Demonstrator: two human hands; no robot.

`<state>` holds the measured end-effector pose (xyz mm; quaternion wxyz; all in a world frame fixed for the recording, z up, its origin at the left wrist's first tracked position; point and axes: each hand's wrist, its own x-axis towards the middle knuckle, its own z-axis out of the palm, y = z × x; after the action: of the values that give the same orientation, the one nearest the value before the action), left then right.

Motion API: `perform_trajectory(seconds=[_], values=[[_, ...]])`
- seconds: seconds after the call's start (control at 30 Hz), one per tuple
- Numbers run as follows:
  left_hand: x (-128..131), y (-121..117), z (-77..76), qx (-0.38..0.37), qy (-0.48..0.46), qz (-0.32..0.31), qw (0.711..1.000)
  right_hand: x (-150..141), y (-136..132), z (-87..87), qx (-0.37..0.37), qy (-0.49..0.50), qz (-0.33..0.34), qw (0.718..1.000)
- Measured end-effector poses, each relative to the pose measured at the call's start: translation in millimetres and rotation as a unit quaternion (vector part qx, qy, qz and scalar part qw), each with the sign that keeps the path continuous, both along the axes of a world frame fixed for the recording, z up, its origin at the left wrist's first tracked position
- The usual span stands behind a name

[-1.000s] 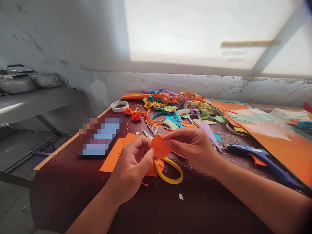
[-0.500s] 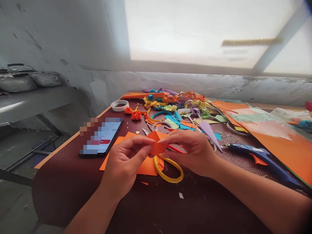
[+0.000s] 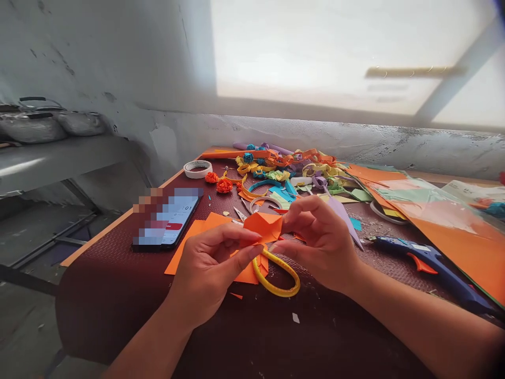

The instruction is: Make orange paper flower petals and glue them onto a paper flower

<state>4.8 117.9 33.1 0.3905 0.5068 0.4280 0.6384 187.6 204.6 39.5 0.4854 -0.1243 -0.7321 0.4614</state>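
Observation:
A small folded piece of orange paper point(image 3: 262, 227) is pinched at its lower left edge between the thumb and fingers of my left hand point(image 3: 211, 268). My right hand point(image 3: 321, 245) is at the paper's right edge, its thumb and bent forefinger apart and the fingertips close to or touching the edge. Below the paper lie scissors with yellow handles point(image 3: 290, 288), partly hidden by the paper and my left hand. Flat orange paper sheets point(image 3: 179, 258) lie under and behind my left hand.
A phone point(image 3: 169, 223) and a tape roll point(image 3: 197, 169) lie at the left. Paper strips and flowers point(image 3: 272, 163) are heaped at the back. A blue glue gun point(image 3: 430, 263) rests at the right beside large orange sheets point(image 3: 465, 252).
My right fingers have spread and shifted from the paper's middle to its right edge. The paper's folds have opened and it looks wider. My left hand keeps its pinch, slightly lower.

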Motion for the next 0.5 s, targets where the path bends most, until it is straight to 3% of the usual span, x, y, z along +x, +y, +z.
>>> perform_trajectory(seconds=[0.1,0.2,0.3,0.5], values=[[0.0,-1.9,0.5,-0.004,0.007,-0.017,1.000,1.2,0.5,0.2,0.018,-0.032,0.016,0.999],[0.0,-2.8,-0.9,-0.005,0.005,-0.001,1.000,1.8,1.8,1.7,0.057,-0.059,-0.008,0.997],[0.2,-1.8,-2.3,0.010,-0.002,0.026,1.000,1.0,2.0,3.0,0.064,-0.052,-0.034,0.996],[1.0,0.5,-0.9,0.024,0.007,0.013,1.000,0.1,2.4,5.5,0.071,-0.044,-0.027,0.996]])
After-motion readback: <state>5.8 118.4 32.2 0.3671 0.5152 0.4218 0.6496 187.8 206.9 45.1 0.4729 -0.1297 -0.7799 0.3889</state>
